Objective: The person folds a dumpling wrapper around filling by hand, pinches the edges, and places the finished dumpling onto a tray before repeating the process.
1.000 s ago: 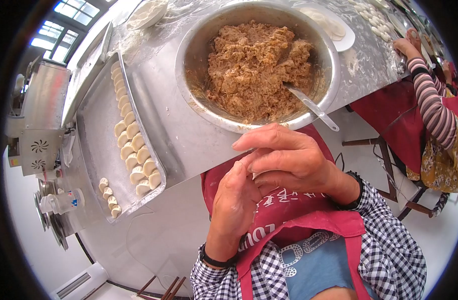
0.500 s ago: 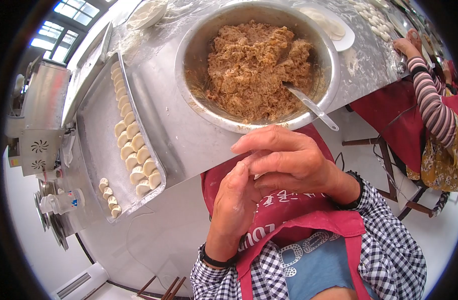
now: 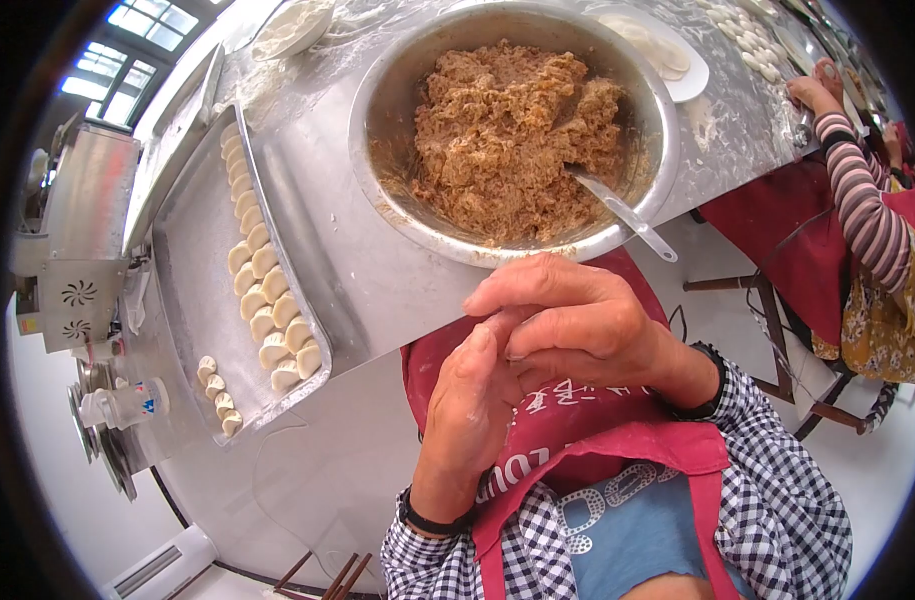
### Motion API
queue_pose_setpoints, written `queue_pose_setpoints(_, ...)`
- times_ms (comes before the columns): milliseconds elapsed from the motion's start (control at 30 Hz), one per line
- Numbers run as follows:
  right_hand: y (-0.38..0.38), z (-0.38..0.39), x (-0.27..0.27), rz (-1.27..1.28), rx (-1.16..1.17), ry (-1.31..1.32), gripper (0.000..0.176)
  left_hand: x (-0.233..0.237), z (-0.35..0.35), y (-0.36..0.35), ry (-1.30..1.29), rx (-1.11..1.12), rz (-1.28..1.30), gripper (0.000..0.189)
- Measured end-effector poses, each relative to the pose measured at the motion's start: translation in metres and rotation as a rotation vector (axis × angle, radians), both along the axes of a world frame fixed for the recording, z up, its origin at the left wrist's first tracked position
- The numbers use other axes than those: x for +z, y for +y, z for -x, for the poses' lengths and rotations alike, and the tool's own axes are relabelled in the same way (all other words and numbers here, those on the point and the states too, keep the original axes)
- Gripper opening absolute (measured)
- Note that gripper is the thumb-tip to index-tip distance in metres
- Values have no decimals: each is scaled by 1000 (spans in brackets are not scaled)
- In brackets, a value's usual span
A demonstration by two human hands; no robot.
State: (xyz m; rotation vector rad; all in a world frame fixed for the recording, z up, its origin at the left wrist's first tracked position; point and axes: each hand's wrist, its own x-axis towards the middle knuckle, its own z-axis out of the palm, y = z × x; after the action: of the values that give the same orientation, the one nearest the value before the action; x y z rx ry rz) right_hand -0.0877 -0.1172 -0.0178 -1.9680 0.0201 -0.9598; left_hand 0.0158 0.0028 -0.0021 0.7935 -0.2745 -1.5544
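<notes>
My left hand (image 3: 465,412) and my right hand (image 3: 575,318) are pressed together in front of my red apron, just below the table edge. Their fingers are closed over a small dough dumpling, which is almost wholly hidden between them. Right above my hands stands a big steel bowl (image 3: 377,140) of brown minced filling (image 3: 507,130), with a spoon (image 3: 622,213) leaning on its rim.
A steel tray (image 3: 192,290) at the left carries a row of finished dumplings (image 3: 267,300). A white plate (image 3: 689,78) of round wrappers sits behind the bowl. Another person's striped sleeve (image 3: 862,210) rests on the table at the right. A metal machine (image 3: 72,230) stands far left.
My right hand's fingers have curled tighter and dropped slightly. The white bit of dough that showed between my hands is now covered.
</notes>
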Motion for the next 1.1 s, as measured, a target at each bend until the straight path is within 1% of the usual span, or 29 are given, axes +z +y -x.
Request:
queue_pose_setpoints(67,-2,0,-4,53,31,-21,15,0,1,-1,6,7,-5,51)
queue_pose_setpoints(300,-3,0,-1,78,38,-29,17,0,0,-1,35,27,7,51)
queue_pose_setpoints(333,1,-1,2,29,2,-38,19,3,1,-1,34,28,7,51)
queue_pose_setpoints(400,4,-1,4,-18,-36,-47,21,8,2,-1,-31,122,-78,53)
queue_pose_setpoints(433,4,-1,4,-63,-35,-69,27,6,2,0,-32,121,-78,53)
queue_pose_setpoints(467,4,0,4,-107,-35,-91,33,2,1,1,13,159,-32,51)
queue_pose_setpoints(500,4,0,3,-106,-35,-92,33,0,0,3,57,196,13,49)
queue_pose_setpoints(600,4,1,2,-71,-59,-77,34,0,-1,3,71,200,71,45)
queue_pose_setpoints(700,7,2,2,-72,-60,-63,33,2,0,2,74,198,77,44)
queue_pose_setpoints(800,9,1,2,-24,-110,-60,29,2,1,1,91,211,79,43)
queue_pose_setpoints(867,9,-1,3,87,-143,-86,26,-2,0,3,99,206,90,44)
queue_pose_setpoints(900,10,-2,4,88,-143,-87,26,-3,-1,4,107,201,99,45)
queue_pose_setpoints(967,12,-4,6,137,-208,-113,19,0,1,3,73,187,80,46)
queue_pose_setpoints(1033,10,-5,1,160,-196,-135,16,5,4,1,38,172,64,47)
queue_pose_setpoints(1100,7,-4,-1,182,-184,-156,14,10,8,0,96,188,24,41)
